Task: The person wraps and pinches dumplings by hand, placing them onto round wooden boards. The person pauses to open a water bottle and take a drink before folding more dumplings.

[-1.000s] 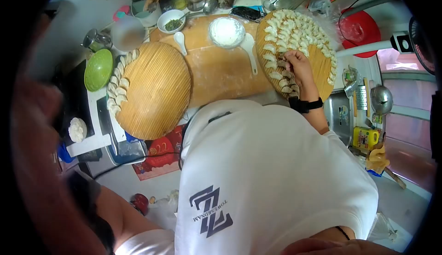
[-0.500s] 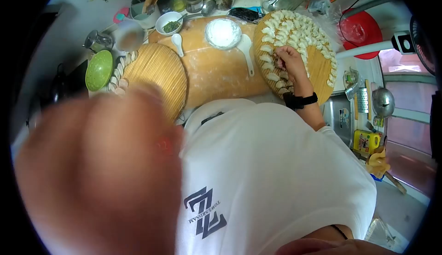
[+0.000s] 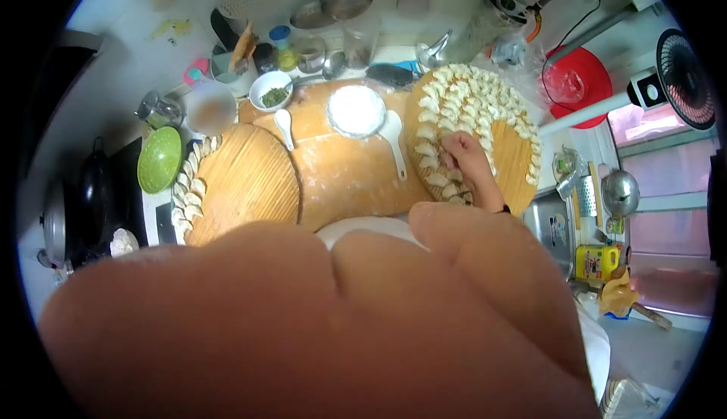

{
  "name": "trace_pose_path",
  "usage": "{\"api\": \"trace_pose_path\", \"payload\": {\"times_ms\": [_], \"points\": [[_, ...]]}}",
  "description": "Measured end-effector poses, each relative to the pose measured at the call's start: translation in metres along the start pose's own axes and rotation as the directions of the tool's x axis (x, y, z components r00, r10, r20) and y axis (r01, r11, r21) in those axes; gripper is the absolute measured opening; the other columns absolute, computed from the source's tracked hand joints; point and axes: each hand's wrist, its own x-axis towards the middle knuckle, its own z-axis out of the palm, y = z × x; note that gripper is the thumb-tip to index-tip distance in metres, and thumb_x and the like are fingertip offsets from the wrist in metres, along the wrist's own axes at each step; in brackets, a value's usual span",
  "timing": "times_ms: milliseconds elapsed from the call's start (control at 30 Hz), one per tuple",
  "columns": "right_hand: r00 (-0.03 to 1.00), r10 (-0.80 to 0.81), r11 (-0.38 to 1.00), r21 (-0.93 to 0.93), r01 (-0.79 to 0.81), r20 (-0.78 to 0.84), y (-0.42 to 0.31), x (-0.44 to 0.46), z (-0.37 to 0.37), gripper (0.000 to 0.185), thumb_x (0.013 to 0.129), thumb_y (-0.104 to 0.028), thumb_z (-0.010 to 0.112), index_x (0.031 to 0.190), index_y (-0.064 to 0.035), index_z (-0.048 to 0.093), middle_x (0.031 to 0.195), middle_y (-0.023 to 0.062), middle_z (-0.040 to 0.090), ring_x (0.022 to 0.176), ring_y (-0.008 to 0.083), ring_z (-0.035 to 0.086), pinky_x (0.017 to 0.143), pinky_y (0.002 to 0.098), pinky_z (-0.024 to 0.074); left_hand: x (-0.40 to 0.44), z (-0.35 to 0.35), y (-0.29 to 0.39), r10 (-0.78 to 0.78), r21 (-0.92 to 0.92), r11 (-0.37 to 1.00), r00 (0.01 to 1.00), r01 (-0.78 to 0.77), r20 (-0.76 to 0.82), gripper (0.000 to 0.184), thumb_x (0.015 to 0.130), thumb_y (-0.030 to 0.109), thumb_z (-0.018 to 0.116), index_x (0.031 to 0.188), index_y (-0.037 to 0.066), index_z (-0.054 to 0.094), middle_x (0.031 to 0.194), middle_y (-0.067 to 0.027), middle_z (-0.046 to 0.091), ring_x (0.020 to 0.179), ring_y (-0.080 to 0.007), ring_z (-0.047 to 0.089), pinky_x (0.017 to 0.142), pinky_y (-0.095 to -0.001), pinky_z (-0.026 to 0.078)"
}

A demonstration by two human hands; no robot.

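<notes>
White dumplings (image 3: 464, 107) lie near right fingers (image 3: 457, 143).

Right of the grip (image 3: 466, 158) sits a rectangular stainless-steel sink (image 3: 540, 217), with a round silvery metal vessel (image 3: 621, 193) beyond it and a yellow plastic jug (image 3: 597, 261) lower down. Above and right of the grip are a round red plastic basin (image 3: 597, 78) and a round black fan (image 3: 685, 78). Far left of the grip is a shallow green bowl (image 3: 160, 160); two metal ladles (image 3: 353, 4) hang above and left.
</notes>
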Motion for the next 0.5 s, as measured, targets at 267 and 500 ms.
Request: {"api": "trace_pose_path", "payload": {"times_ms": [267,500], "points": [[0.999,0.035,0.999,-0.008,-0.035,0.022,-0.006,0.004,0.002,0.009,0.091,-0.013,0.061,0.088,-0.0047,0.060,0.068,-0.0009,0.055,0.056,0.0071,0.049,0.051,0.0221,0.0392,0.006,0.002,-0.009,-0.013,0.005,1.000,1.000,0.013,0.025,0.020,0.081,0.011,0.068,0.098,0.002,0.065,0.064,-0.0115,0.059,0.055,-0.0235,0.057,0.053,-0.0322,0.043],[0.997,-0.026,0.942,-0.333,0.047,0.068,-0.007,-0.021,0.018,0.023,0.091,-0.016,0.058,0.070,-0.0080,0.054,0.060,-0.0023,0.050,0.051,0.0071,0.047,0.048,0.0221,0.0376,0.018,0.005,-0.021,-0.055,-0.118,0.991,0.996,0.063,0.071,0.021,0.079,0.012,0.069,0.098,0.002,0.065,0.060,-0.0127,0.058,0.051,-0.0257,0.057,0.051,-0.0333,0.043]]}}
